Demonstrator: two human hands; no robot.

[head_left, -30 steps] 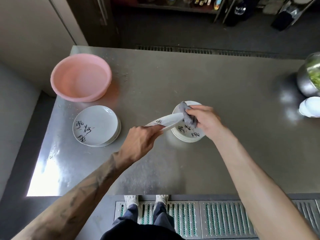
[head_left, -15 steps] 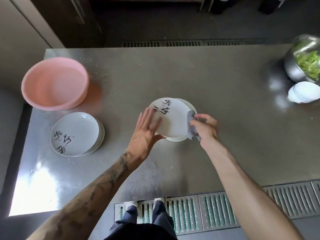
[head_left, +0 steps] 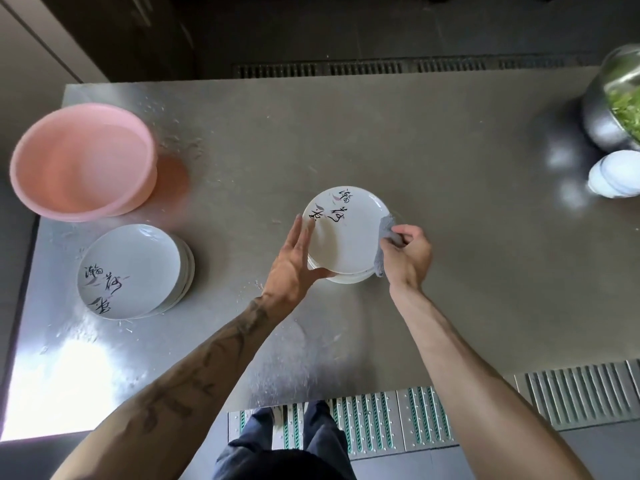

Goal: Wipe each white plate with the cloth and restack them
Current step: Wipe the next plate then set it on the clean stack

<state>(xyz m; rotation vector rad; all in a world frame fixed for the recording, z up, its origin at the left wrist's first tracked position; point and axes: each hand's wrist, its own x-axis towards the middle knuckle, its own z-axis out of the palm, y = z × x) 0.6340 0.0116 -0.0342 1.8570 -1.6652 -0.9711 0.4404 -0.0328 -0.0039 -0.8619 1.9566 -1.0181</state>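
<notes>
Looking down on a grey steel desk filling most of the view. Finding at its far left corner a pink basin. Seeing just nearer than that a stack of white plates, black brush lettering on the top one, lying flat and well apart from both hands. Catching at the right edge a metal bowl of green leaves, cut off by the frame. Holding at mid-desk one white plate, lettered face up and tilted, over a second low stack, visible only as a rim under its near edge. Bracing that plate with the left hand: fingers straight and close together, laid against the left rim, thumb stretched along the near edge beneath. Setting the right hand at the plate's right rim, fingers curled tight. Noting some small white dishes just beside the metal bowl, far from either hand. Clamping a grey cloth in those curled right fingers, pressed onto the right rim and draped down the plate's side, between hand and plate.
</notes>
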